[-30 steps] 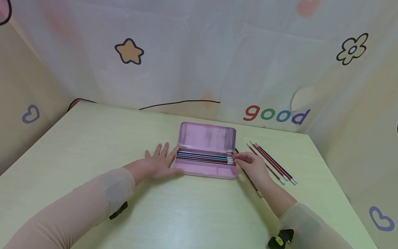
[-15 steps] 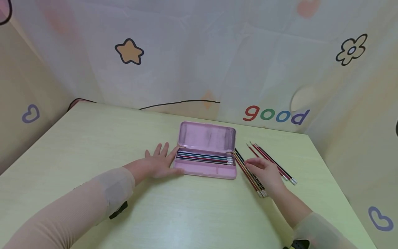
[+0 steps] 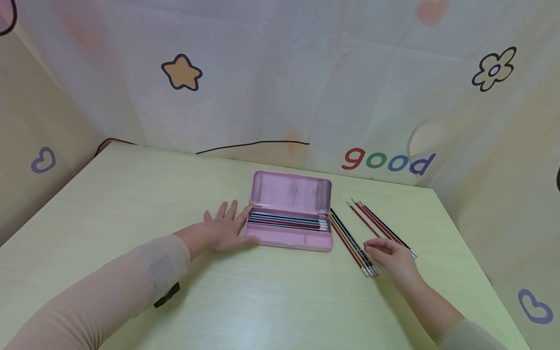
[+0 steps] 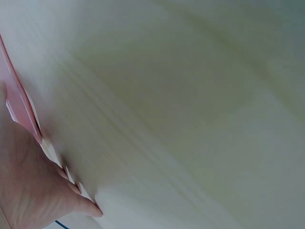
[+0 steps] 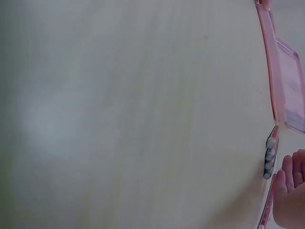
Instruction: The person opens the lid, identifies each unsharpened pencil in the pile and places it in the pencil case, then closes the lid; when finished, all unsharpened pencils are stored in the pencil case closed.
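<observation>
A pink pencil case (image 3: 275,239) lies on the table with its lid raised. Several dark and coloured pencils (image 3: 286,221) lie side by side in its back part. My left hand (image 3: 225,233) rests at the left end of the case, fingers spread, thumb at the front corner; the left wrist view shows its palm. Beside the right end of the case, a row of several pencils (image 3: 352,245) lies slanted, eraser ends toward me. Just right of these ends is my right hand (image 3: 395,260), fingers loosely bent, holding nothing that I can see.
Another group of red and black pencils (image 3: 385,224) lies farther right, partly covered by the right hand. The pale table (image 3: 175,180) ends at a printed cloth backdrop (image 3: 280,87) behind and at both sides.
My right hand has moved from the right end of the case back and to the right, over the slanted pencils, uncovering them. The left hand and the case have stayed put.
</observation>
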Demonstrator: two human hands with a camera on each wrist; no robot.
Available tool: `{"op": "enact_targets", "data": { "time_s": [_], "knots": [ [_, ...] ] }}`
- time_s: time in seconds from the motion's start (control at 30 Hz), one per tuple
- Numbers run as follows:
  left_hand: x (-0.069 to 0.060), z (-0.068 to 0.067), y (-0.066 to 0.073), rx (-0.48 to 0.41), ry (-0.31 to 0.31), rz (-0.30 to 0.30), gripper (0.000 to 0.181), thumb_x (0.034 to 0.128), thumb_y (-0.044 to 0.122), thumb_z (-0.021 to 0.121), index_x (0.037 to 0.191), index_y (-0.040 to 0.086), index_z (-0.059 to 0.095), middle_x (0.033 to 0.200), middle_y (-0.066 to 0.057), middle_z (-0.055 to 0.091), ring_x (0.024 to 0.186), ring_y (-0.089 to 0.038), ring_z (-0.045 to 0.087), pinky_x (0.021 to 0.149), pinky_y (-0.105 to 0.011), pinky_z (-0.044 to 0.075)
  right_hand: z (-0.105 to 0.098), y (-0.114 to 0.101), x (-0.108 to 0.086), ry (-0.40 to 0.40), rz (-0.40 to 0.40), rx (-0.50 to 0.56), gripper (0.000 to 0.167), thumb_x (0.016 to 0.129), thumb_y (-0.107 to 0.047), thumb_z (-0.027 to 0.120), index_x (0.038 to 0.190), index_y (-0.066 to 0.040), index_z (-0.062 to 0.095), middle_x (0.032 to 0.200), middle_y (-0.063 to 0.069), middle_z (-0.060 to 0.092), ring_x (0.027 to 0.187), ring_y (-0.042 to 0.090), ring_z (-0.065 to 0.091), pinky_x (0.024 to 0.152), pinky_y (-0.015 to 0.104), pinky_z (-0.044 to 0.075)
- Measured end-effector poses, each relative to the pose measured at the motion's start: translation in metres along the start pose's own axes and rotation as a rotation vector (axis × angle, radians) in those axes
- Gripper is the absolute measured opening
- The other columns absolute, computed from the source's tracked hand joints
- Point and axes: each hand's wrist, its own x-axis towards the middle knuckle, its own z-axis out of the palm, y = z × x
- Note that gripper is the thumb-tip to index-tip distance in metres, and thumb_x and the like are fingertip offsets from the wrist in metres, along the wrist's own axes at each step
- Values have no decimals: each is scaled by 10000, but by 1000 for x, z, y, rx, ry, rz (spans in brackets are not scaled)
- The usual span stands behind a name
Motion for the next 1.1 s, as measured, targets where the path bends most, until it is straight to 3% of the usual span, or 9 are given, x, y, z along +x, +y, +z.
{"op": "enact_targets", "data": {
  "time_s": [0.1, 0.37, 0.5, 0.77, 1.1],
  "knots": [
    [0, 0, 0, 3, 3, 2, 1033, 733, 861, 266, 1502, 256, -65, 1541, -189, -58, 1381, -406, -98, 976, -717, 6, -3, 6, -4, 4, 25, 10, 346, 883, -149, 654, 1127, 85, 583, 1004, 10, 676, 870, 0, 606, 769, 157, 480],
    [-5, -4, 4, 9, -4, 1, 1019, 751, 846, 270, 1502, 246, -70, 1541, -189, -60, 1382, -405, -94, 982, -711, 10, -11, 19, -16, 23, 25, -132, 365, 894, -148, 637, 1165, 84, 560, 1078, 105, 659, 863, -53, 574, 767, 121, 449],
    [-9, -8, 5, 16, 0, 6, 989, 786, 811, 286, 1505, 225, -59, 1539, -199, -51, 1381, -414, -81, 983, -711, 20, -11, 22, -20, 13, 25, -152, 351, 886, -109, 641, 1163, 89, 559, 1086, 125, 652, 859, -40, 578, 767, 125, 453],
    [-11, -10, 7, 14, -6, 10, 969, 807, 785, 301, 1505, 217, -58, 1538, -203, -51, 1380, -418, -77, 976, -719, 31, -10, 23, -22, 23, -32, -231, 280, 872, -17, 624, 1124, 94, 577, 1079, 184, 641, 849, -4, 592, 754, 131, 462],
    [-8, -7, 5, 9, -15, 5, 991, 782, 817, 277, 1500, 234, -80, 1538, -198, -63, 1381, -407, -89, 986, -708, 23, -27, 27, -13, 60, -87, -407, 261, 850, -71, 671, 1071, 50, 603, 1011, 154, 652, 843, 59, 593, 698, 145, 466]
  ]
}}
